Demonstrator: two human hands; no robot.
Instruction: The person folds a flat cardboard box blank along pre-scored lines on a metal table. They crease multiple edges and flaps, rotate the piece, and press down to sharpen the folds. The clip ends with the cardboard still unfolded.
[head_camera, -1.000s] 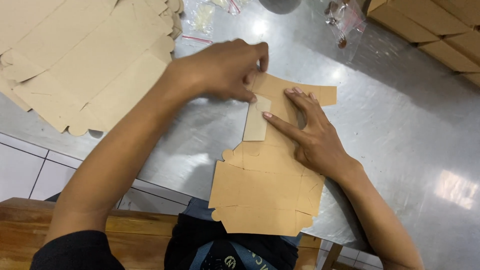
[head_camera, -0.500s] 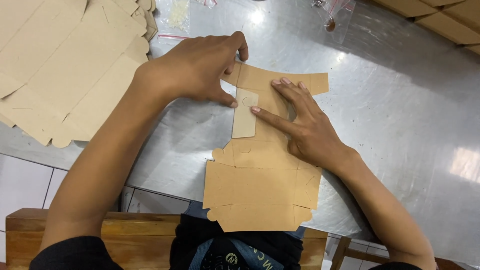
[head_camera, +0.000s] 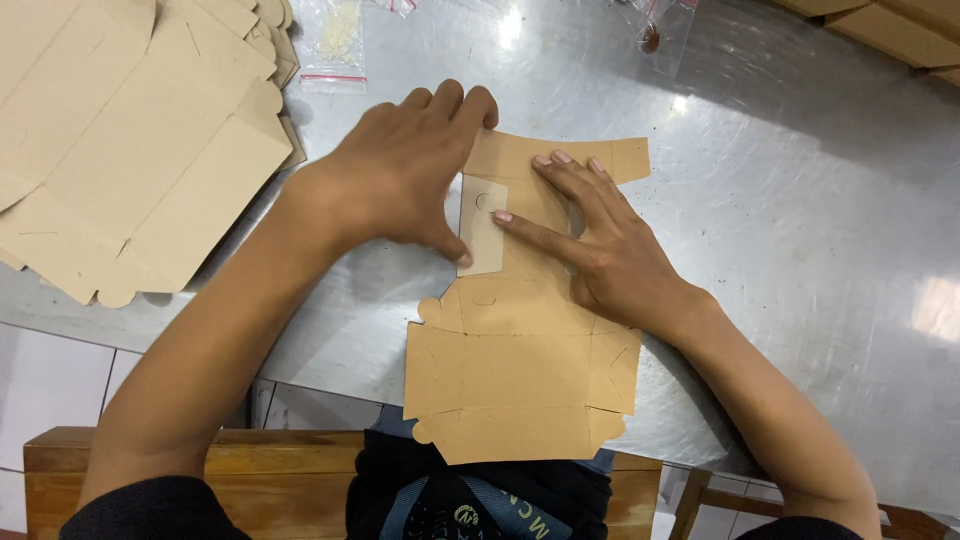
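Note:
A flat brown die-cut cardboard box blank (head_camera: 520, 370) lies on the steel table (head_camera: 800, 250), its near end hanging over the table's edge. My left hand (head_camera: 410, 170) rests on the blank's far left part, thumb pressing a folded-over side flap (head_camera: 482, 228) that shows its paler inside. My right hand (head_camera: 590, 235) lies flat on the blank, index finger touching the same flap. Neither hand lifts anything.
A stack of the same flat cardboard blanks (head_camera: 130, 140) fills the table's left. Small clear plastic bags (head_camera: 335, 40) lie at the far edge, another bag (head_camera: 660, 30) further right. More cardboard (head_camera: 890, 30) sits at the top right. A wooden bench (head_camera: 250, 470) is below.
Both hands keep pressing the side flap; my left thumb has slid down along it. The head camera has shifted, so the blank sits lower in view.

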